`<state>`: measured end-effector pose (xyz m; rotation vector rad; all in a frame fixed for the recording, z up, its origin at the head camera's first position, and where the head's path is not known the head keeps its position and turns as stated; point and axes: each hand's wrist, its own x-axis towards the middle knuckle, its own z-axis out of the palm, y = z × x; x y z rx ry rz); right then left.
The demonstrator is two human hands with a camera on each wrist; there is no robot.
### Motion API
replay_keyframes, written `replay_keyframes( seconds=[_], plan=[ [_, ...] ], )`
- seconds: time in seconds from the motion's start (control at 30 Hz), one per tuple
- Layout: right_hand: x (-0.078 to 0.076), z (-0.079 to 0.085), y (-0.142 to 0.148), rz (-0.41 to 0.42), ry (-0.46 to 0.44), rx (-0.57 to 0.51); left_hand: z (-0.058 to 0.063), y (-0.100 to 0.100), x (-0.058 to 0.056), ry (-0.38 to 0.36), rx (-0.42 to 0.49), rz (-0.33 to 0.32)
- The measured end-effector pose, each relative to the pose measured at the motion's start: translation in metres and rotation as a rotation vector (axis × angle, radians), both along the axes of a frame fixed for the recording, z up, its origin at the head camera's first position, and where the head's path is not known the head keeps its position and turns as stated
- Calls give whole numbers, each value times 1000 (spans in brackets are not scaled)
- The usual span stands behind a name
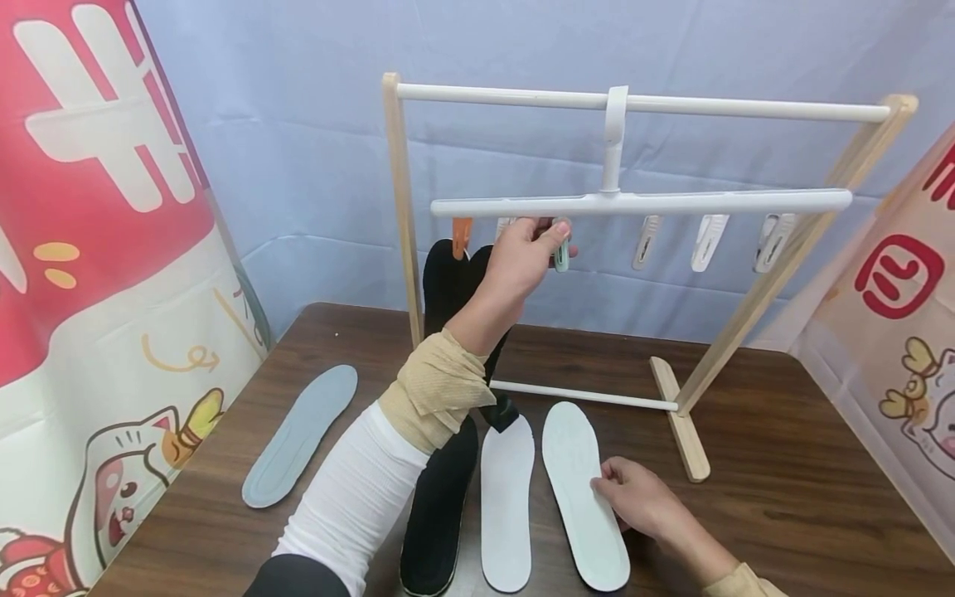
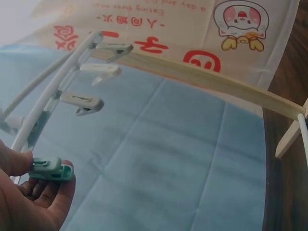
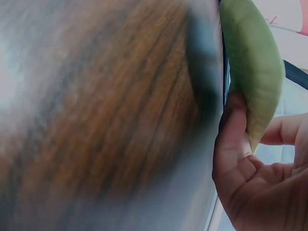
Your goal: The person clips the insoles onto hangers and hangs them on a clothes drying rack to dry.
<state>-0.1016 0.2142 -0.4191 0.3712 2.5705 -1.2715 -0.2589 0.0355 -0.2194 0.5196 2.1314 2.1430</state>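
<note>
My left hand point(image 1: 518, 257) is raised to the white hanger point(image 1: 671, 201) and pinches a green clothes peg point(image 1: 561, 254) under its bar. In the left wrist view, thumb and fingers press the handles of this green peg point(image 2: 50, 169). Down at the table, my right hand point(image 1: 643, 500) pinches the right edge of a pale mint insole point(image 1: 582, 489). The right wrist view has the thumb and fingers on either side of the insole point(image 3: 257, 67). Black insoles point(image 1: 445, 282) hang near an orange peg point(image 1: 462, 236), partly hidden by my left arm.
A wooden stand point(image 1: 406, 207) with a white top rail point(image 1: 746, 107) carries the hanger. Several white pegs point(image 1: 709, 242) hang to the right. On the table point(image 1: 791, 497) lie a light blue insole point(image 1: 302, 435), a black one point(image 1: 440, 514) and a white one point(image 1: 507, 506).
</note>
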Motion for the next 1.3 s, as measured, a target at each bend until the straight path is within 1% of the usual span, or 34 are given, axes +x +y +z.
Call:
replay_keyframes(
  seconds=[0.27, 0.5, 0.6, 1.0, 1.3],
  plan=[
    [1, 6, 3, 0, 28, 42, -1, -1, 2, -18, 38, 23],
    [0, 12, 5, 42, 77, 112, -1, -2, 3, -24, 88, 32],
    [0, 15, 5, 50, 83, 129, -1, -2, 3, -20, 106, 39],
    [-1, 24, 7, 56, 96, 129, -3, -3, 5, -2, 136, 32],
    [-2, 32, 6, 62, 119, 124, -2, -4, 5, -5, 117, 25]
  ],
)
